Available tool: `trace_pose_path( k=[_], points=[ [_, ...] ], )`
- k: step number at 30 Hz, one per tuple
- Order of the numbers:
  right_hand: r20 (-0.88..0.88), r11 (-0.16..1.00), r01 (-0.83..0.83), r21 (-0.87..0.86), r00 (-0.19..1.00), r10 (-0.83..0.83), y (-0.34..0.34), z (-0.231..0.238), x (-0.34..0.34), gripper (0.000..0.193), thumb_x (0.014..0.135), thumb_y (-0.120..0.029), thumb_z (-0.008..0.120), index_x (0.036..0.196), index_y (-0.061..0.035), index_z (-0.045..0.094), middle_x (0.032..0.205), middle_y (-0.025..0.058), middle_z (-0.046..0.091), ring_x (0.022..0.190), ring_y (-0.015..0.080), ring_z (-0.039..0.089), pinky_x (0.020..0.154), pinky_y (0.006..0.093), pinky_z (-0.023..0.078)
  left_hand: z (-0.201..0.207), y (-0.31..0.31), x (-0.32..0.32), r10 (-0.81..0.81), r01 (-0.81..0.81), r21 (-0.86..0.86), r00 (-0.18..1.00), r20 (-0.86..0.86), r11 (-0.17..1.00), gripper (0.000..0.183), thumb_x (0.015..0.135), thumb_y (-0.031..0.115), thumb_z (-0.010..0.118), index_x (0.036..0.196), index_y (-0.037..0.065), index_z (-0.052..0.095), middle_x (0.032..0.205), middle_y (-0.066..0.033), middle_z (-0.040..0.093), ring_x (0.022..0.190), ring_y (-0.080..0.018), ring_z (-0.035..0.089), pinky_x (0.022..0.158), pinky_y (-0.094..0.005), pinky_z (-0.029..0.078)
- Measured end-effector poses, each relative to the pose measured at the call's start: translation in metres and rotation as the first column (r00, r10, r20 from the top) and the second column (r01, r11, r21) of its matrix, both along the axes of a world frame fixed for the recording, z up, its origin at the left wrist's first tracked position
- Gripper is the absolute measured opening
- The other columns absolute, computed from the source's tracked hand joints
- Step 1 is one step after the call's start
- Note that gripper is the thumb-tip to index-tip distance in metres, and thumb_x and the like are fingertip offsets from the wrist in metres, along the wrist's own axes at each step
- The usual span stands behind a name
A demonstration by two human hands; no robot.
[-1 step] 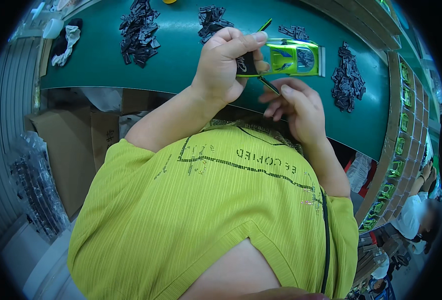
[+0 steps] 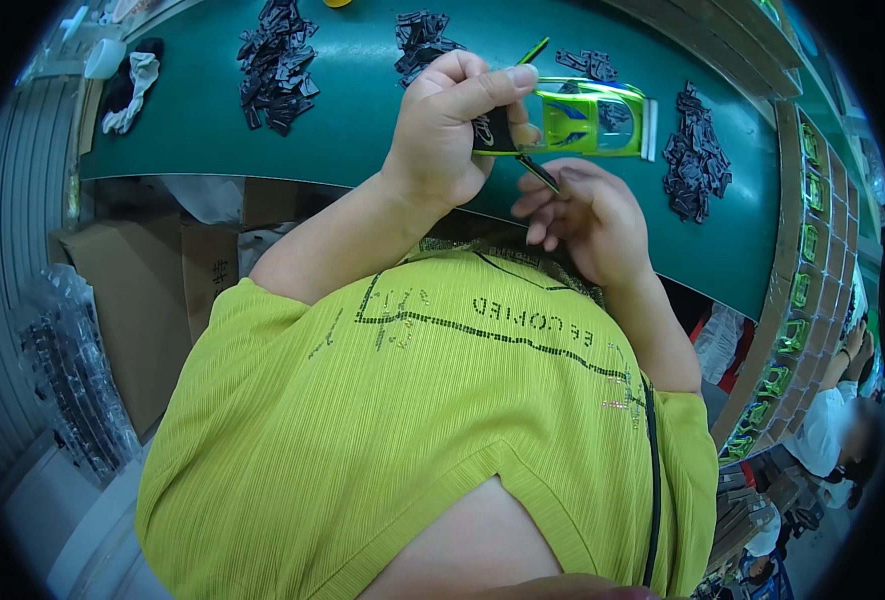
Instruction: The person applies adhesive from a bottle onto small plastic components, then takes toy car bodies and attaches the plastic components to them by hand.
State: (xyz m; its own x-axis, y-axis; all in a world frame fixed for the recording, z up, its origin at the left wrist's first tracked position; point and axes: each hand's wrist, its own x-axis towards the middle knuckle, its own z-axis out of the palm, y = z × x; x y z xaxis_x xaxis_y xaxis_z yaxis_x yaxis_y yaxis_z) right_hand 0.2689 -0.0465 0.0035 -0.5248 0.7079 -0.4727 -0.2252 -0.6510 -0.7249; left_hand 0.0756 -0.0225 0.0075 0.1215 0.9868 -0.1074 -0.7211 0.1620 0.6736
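Observation:
My left hand point(image 2: 452, 125) grips the black-marked end of a bright green toy car body point(image 2: 567, 125) above the bench, thumb on top and fingers underneath. The car has a clear window area, blue markings and a pale strip across its right end. Two narrow green-and-black door flaps stand out from its sides, a far flap point(image 2: 534, 50) and a near flap point(image 2: 538, 173). My right hand point(image 2: 597, 215) is beside the near flap, its thumb and loosely curled fingers apart. The flap's tip meets or overlaps the fingers; whether they touch it I cannot tell.
Piles of small black parts lie on the green bench point(image 2: 182, 135): a left pile point(image 2: 277, 65), a middle pile point(image 2: 424, 42), a small pile point(image 2: 587, 65) behind the car and a right pile point(image 2: 697, 155). Divided trays point(image 2: 802, 250) with green pieces line the right. Cardboard boxes point(image 2: 127, 290) stand lower left.
The car body's right end has tilted slightly. My right hand has shifted a little, its fingers moving slightly left and down. My left hand keeps its grip.

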Motion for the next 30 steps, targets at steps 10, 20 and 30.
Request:
trace_pose_path(
  k=[10,20,30],
  points=[
    [-0.532,0.970,-0.098,-0.221,0.846,-0.036,-0.014,-0.005,-0.018,0.027,0.097,-0.030,0.053,0.093,-0.0034,0.054,0.072,0.0051,0.049,0.054,0.0132,0.044,0.049,0.0252,0.034,0.011,-0.005,0.008,-0.067,0.066,0.164,0.998,0.005,0.984,0.034,0.081,0.002,0.078,0.086,0.010,0.045,0.072,-0.0070,0.064,0.062,-0.0153,0.064,0.061,-0.0293,0.055],
    [-0.489,0.970,-0.035,-0.242,0.868,-0.091,-0.009,-0.010,-0.014,0.024,0.099,-0.024,0.054,0.091,-0.0013,0.056,0.066,0.0023,0.048,0.050,0.0111,0.041,0.050,0.0256,0.033,0.003,-0.002,0.016,0.022,-0.028,0.114,0.998,0.055,0.993,0.032,0.082,0.002,0.076,0.086,0.010,0.045,0.071,-0.0081,0.064,0.056,-0.0163,0.062,0.061,-0.0292,0.054],
    [-0.508,0.965,-0.106,-0.240,0.861,-0.031,-0.002,-0.014,-0.010,0.033,0.103,-0.026,0.050,0.077,-0.0052,0.053,0.061,0.0008,0.045,0.047,0.0085,0.037,0.046,0.0241,0.030,-0.006,0.003,0.012,0.035,-0.035,-0.025,0.999,0.007,0.999,0.029,0.084,0.006,0.075,0.081,0.011,0.047,0.069,-0.0092,0.063,0.057,-0.0184,0.062,0.066,-0.0323,0.055]
  ],
)
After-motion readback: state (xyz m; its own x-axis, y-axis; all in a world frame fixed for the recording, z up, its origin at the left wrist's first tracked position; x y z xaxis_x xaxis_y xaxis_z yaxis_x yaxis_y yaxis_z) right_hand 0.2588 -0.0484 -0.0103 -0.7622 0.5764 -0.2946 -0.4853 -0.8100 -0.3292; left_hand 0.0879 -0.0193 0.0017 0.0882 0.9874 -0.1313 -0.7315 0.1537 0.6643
